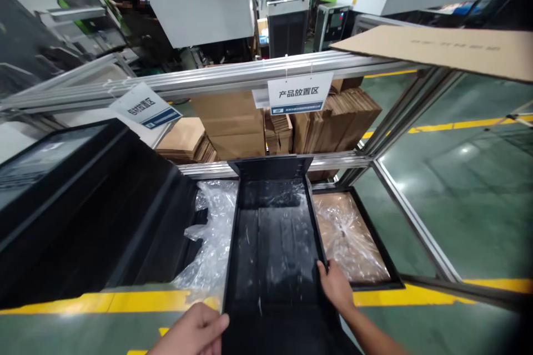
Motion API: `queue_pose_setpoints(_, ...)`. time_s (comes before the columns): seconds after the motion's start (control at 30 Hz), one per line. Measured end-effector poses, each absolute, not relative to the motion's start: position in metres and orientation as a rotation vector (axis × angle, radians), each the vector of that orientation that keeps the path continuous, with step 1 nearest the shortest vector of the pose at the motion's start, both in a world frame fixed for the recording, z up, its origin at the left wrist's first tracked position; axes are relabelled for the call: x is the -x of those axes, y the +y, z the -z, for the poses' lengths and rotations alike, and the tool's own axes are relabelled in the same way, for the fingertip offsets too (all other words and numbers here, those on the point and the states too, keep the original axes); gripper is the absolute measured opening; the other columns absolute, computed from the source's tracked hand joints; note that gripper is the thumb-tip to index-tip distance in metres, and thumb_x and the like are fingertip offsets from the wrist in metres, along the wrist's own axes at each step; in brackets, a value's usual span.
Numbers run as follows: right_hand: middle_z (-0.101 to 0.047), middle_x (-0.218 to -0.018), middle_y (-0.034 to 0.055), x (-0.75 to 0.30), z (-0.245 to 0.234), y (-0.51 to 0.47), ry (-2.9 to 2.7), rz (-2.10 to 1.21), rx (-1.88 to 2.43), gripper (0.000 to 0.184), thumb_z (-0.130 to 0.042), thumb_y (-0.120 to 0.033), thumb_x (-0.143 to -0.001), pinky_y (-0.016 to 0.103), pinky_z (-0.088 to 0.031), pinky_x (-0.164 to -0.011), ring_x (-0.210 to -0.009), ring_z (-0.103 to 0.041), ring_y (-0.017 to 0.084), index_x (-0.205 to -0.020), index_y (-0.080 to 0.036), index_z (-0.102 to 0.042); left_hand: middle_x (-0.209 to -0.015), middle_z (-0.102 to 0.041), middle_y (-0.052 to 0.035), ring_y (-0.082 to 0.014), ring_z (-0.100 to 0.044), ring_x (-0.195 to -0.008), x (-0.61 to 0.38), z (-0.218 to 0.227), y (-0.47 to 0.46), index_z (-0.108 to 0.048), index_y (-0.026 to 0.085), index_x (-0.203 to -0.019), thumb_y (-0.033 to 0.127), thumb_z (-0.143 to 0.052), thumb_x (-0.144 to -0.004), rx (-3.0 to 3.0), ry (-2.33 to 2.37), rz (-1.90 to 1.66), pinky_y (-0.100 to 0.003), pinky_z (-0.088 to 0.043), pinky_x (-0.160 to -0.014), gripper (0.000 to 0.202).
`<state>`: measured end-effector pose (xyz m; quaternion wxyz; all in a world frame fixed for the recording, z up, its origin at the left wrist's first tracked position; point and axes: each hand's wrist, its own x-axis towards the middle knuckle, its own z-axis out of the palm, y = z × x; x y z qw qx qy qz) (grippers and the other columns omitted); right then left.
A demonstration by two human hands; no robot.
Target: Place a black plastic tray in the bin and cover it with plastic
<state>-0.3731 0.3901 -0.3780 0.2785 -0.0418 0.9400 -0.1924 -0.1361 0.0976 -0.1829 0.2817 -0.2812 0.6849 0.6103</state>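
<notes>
Here both hands grasped the tray (272, 244): left hand (195, 333) on its near-left rim, right hand (335, 288) on its right rim.

black plastic tray (275, 244), semi-glossy, smooth, faintly scuffed, gripped at its edges by left hand (195, 333) and right hand (335, 287). clear plastic film (212, 244), thin, crinkled, shiny, bunched beside the tray. more such film over brown cardboard (350, 236) in a black-framed bin. corrugated cardboard stacks (341, 113), matt, rough-edged. flat cardboard sheet (441, 47), matt brown. aluminium frame rails (233, 75), brushed, silvery. white printed sign (298, 94), smooth. green floor (466, 188), glossy, painted, with yellow lines.
</notes>
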Motion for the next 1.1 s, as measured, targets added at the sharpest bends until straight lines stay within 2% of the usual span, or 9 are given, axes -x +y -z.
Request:
queue_pose_setpoints(0.13, -0.064, -0.112, 0.026, 0.357, 0.376, 0.399, 2.538, 0.449, 0.087, 0.06, -0.022, -0.053, -0.098, 0.046, -0.047, -0.091, -0.108, -0.062, 0.038, -0.113, -0.005, -0.056, -0.076, -0.07, -0.0106, -0.0167, -0.06, -0.057, 0.118, 0.186, 0.101, -0.067, 0.013, -0.094, 0.073, -0.055, -0.076, 0.764, 1.511, -1.904, -0.028, -0.047, -0.058, 0.064)
queue_pose_setpoints(0.2, -0.065, -0.11, 0.0257, 0.353, 0.375, 0.4, 2.549, 0.426, 0.093, 0.062, -0.02, -0.053, -0.098, 0.045, -0.047, -0.09, -0.106, -0.063, 0.037, -0.112, -0.006, -0.057, -0.086, -0.069, -0.0101, -0.0183, -0.061, -0.06, 0.122, 0.203, 0.097, -0.06, 0.015, -0.108, 0.076, -0.046, -0.076, 0.932, 1.552, -1.855, -0.035, -0.054, -0.062, 0.071)
queue_pose_setpoints(0.3, -0.066, -0.11, 0.0254, 0.347, 0.371, 0.399, 2.573, 0.412, 0.126, 0.059, -0.021, -0.05, -0.099, 0.044, -0.047, -0.09, -0.106, -0.064, 0.036, -0.111, -0.006, -0.058, -0.099, -0.066, -0.0134, -0.0202, -0.066, -0.076, 0.149, 0.244, 0.081, -0.054, 0.011, -0.114, 0.062, -0.03, -0.092, 1.197, 1.797, -1.633, -0.038, -0.056, -0.076, 0.061)
queue_pose_setpoints(0.47, -0.067, -0.108, 0.0263, 0.354, 0.366, 0.399, 2.59, 0.413, 0.144, 0.061, -0.024, -0.052, -0.098, 0.045, -0.047, -0.09, -0.104, -0.064, 0.038, -0.11, -0.004, -0.06, -0.134, -0.052, -0.018, -0.0305, -0.052, -0.122, 0.213, 0.312, 0.047, -0.05, 0.012, -0.127, 0.053, -0.054, -0.091, 1.469, 2.203, -1.018, -0.052, -0.043, -0.104, 0.055)
queue_pose_setpoints(0.6, -0.064, -0.118, 0.0233, 0.396, 0.37, 0.38, 2.612, 0.432, 0.158, 0.068, -0.028, -0.062, -0.094, 0.041, -0.048, -0.09, -0.111, -0.062, 0.035, -0.122, -0.006, -0.057, -0.115, -0.065, -0.0142, -0.0272, -0.061, -0.111, 0.236, 0.345, 0.039, -0.062, 0.011, -0.109, 0.057, -0.051, -0.092, 1.373, 2.213, -0.771, -0.051, -0.046, -0.101, 0.05)
queue_pose_setpoints(0.67, -0.064, -0.116, 0.0251, 0.418, 0.375, 0.362, 2.621, 0.426, 0.154, 0.07, -0.028, -0.062, -0.094, 0.041, -0.049, -0.088, -0.109, -0.062, 0.036, -0.118, -0.005, -0.059, -0.109, -0.067, -0.0131, -0.0256, -0.063, -0.107, 0.238, 0.35, 0.043, -0.064, 0.011, -0.104, 0.058, -0.045, -0.094, 1.339, 2.224, -0.669, -0.05, -0.047, -0.099, 0.051)
queue_pose_setpoints(0.77, -0.065, -0.107, 0.0299, 0.435, 0.373, 0.342, 2.649, 0.396, 0.122, 0.065, -0.024, -0.052, -0.098, 0.043, -0.049, -0.083, -0.101, -0.065, 0.037, -0.108, -0.001, -0.063, -0.107, -0.068, -0.0133, -0.0248, -0.063, -0.106, 0.237, 0.339, 0.05, -0.065, 0.011, -0.102, 0.058, -0.039, -0.096, 1.301, 2.268, -0.53, -0.048, -0.048, -0.098, 0.054)
queue_pose_setpoints(0.87, -0.068, -0.102, 0.0274, 0.435, 0.352, 0.342, 2.696, 0.394, 0.137, 0.057, -0.028, -0.045, -0.099, 0.04, -0.048, -0.08, -0.096, -0.067, 0.035, -0.104, -0.002, -0.064, -0.101, -0.07, -0.0135, -0.0245, -0.066, -0.101, 0.236, 0.31, 0.054, -0.065, 0.011, -0.099, 0.057, -0.034, -0.098, 1.26, 2.315, -0.447, -0.047, -0.049, -0.094, 0.056)
queue_pose_setpoints(1.1, -0.071, -0.094, 0.0191, 0.443, 0.247, 0.365, 2.818, 0.393, 0.272, 0.054, -0.03, -0.053, -0.096, 0.036, -0.045, -0.07, -0.088, -0.067, 0.032, -0.096, -0.013, -0.066, -0.096, -0.071, -0.022, -0.0394, -0.066, -0.098, 0.232, 0.21, 0.05, -0.069, 0.011, -0.095, 0.057, -0.027, -0.095, 1.231, 2.456, -0.377, -0.046, -0.05, -0.083, 0.062)
